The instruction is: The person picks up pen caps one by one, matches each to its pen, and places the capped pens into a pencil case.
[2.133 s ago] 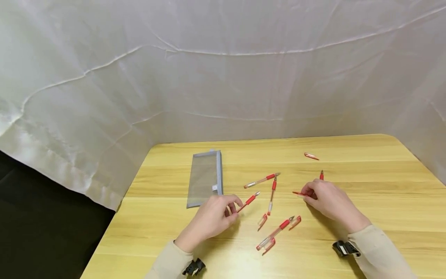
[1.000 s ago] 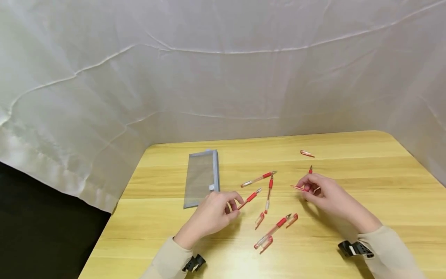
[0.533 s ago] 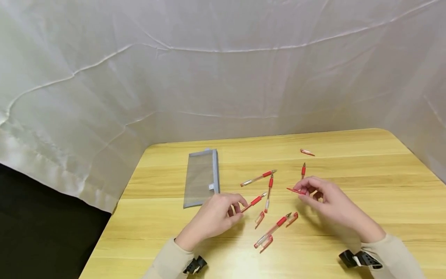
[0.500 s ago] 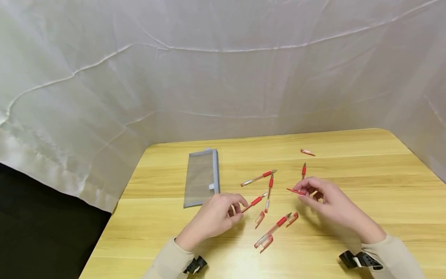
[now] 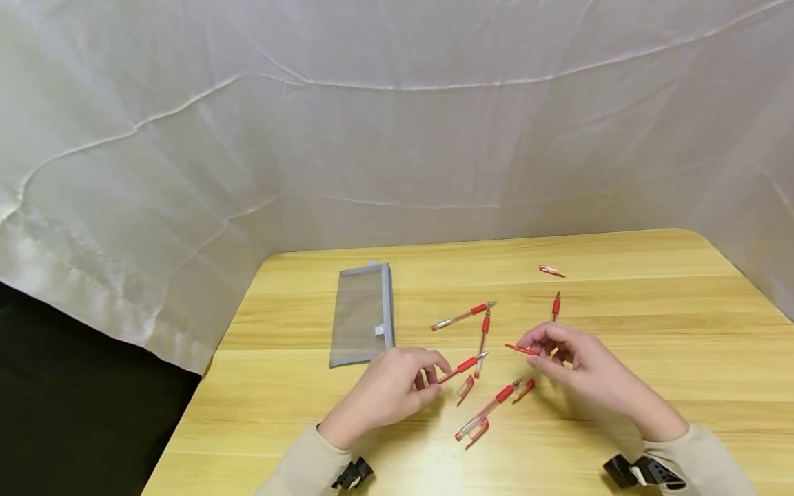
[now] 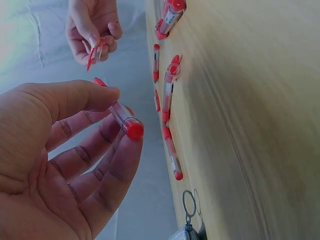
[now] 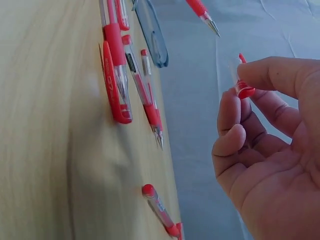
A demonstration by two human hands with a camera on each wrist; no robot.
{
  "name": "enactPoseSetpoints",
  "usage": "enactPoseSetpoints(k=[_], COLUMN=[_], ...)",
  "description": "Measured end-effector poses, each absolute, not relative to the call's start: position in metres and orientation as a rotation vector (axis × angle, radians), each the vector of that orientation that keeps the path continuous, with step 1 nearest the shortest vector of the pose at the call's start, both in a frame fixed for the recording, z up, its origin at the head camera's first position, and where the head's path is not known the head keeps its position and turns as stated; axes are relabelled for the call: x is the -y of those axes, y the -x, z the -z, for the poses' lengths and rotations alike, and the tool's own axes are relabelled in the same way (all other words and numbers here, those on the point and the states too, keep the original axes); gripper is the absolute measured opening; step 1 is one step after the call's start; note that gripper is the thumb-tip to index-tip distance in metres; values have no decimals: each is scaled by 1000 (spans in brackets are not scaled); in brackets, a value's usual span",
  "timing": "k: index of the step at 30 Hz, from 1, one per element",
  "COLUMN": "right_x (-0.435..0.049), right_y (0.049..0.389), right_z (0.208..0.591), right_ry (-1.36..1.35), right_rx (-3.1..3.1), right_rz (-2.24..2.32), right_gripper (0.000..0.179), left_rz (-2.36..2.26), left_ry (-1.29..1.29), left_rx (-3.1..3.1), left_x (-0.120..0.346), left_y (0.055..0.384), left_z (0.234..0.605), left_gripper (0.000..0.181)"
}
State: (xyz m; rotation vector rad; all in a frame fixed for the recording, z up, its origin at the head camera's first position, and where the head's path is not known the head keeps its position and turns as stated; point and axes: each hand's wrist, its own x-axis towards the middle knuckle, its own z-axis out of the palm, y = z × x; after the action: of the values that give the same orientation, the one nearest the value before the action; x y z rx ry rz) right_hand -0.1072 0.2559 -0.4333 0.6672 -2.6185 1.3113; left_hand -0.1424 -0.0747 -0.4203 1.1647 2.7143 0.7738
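My left hand (image 5: 393,389) pinches an uncapped red gel pen (image 5: 465,365) near its rear end, between thumb and fingers. Its metal tip points away to the right, toward the other hand. In the left wrist view the pen's red end plug (image 6: 134,130) faces the camera. My right hand (image 5: 589,372) pinches a clear and red pen cap (image 5: 520,349) between thumb and index finger, its clip pointing left. The right wrist view shows the cap (image 7: 245,90) at the fingertips, apart from the held pen's tip (image 7: 212,25).
Two uncapped pens (image 5: 462,316) lie mid-table, another with loose caps (image 5: 477,434) nearer the front. One more pen (image 5: 556,305) lies beyond my right hand, with a cap (image 5: 551,271) farther back. A grey mesh zip pouch (image 5: 360,313) lies left. A pale curtain (image 5: 397,151) hangs behind the table.
My left hand has shifted right with the pen, and my right hand slightly left and nearer with the cap. The gap between pen and cap has narrowed; more of the pen behind my right hand shows.
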Motion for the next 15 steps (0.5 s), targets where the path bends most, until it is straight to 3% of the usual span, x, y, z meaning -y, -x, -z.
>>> enactPoseSetpoints(k=[15], right_x=[-255], right_y=[111], right_z=[442], right_ry=[-705], right_rx=[2549], right_rz=[-1728], right_gripper=[19], left_rz=[-768], left_ry=[-1173], left_rx=[-2684], left_x=[70], left_y=[138], left_z=[420], left_gripper=[18])
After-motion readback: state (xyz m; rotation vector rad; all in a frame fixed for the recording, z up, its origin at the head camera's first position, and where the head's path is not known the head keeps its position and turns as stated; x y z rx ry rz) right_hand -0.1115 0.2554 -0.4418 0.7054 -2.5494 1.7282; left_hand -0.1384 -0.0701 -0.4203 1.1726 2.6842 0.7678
